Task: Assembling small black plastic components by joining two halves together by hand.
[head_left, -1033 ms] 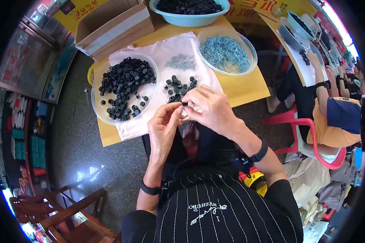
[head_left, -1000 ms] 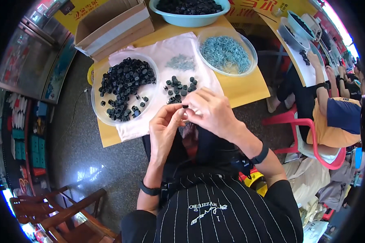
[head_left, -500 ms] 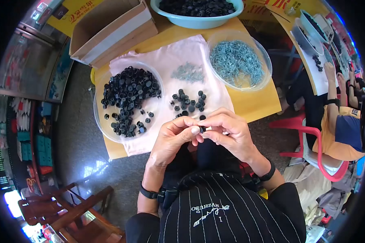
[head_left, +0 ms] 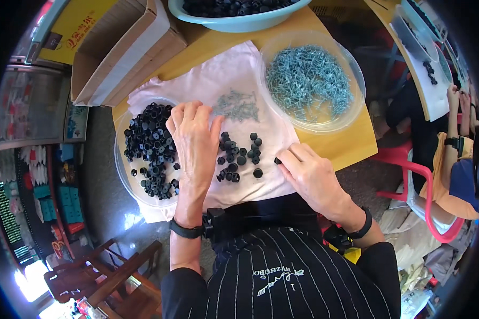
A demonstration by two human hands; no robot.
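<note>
My left hand [head_left: 193,139] reaches over the right side of a clear round tray [head_left: 121,173] heaped with small black plastic caps [head_left: 148,130]. Its fingers are extended, the thumb stands apart, and nothing shows in it. At the right edge of a pale pink cloth [head_left: 207,69], my right hand [head_left: 311,173] pinches a black cap [head_left: 278,160] between thumb and forefinger. Between the hands lies a loose group of black caps [head_left: 242,152] on the cloth. Above that group is a small pile of silver screws [head_left: 237,105].
A clear round tub [head_left: 358,72] of screws stands at the right of the yellow table [head_left: 351,143]. Farther back are a light-blue basin [head_left: 234,23] of black parts and a cardboard box [head_left: 122,56]. A red chair [head_left: 431,186] and another person's arms [head_left: 453,114] are at right.
My hands have parted from a shared grip on a black piece. The left has moved up and left to the tray; the right has moved to the cloth's right edge.
</note>
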